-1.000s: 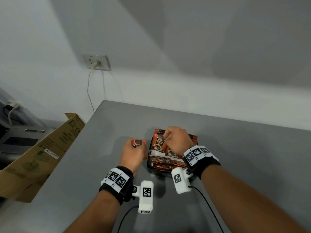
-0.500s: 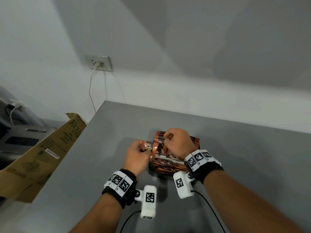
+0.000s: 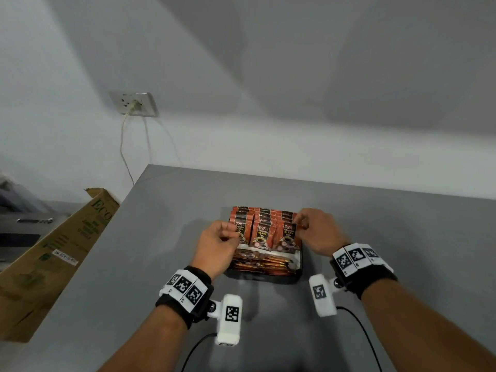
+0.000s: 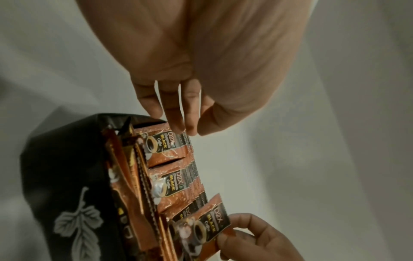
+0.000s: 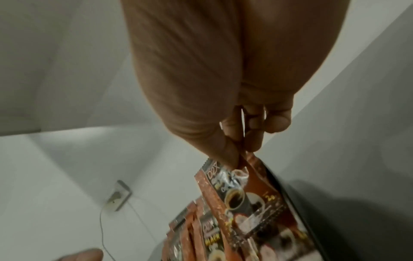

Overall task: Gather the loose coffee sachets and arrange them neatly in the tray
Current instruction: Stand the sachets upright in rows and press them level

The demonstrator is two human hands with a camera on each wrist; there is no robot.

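Note:
A black tray (image 3: 299, 264) with a leaf print (image 4: 67, 176) stands on the grey table. Orange coffee sachets (image 3: 261, 232) stand upright in it in three rows, and more lie flat along its near side (image 3: 263, 264). My left hand (image 3: 234, 234) is at the left row. Its fairly straight fingertips (image 4: 178, 123) touch the top edges of those sachets (image 4: 165, 143) and hold nothing. My right hand (image 3: 299, 224) pinches the top corner of the front right sachet (image 3: 288, 233) between thumb and forefinger (image 5: 242, 155). That sachet (image 5: 234, 197) stands in the tray against its right wall (image 5: 290, 203).
A long cardboard box (image 3: 53, 251) leans at the table's left edge. A wall socket (image 3: 134, 103) with a hanging cable is behind it. The grey table (image 3: 402, 237) stretches to the right of the tray, and camera cables trail near my wrists.
My left hand carried a sachet from left of the tray into the left row and let it go. My right hand shifted from the tray's middle to the right row.

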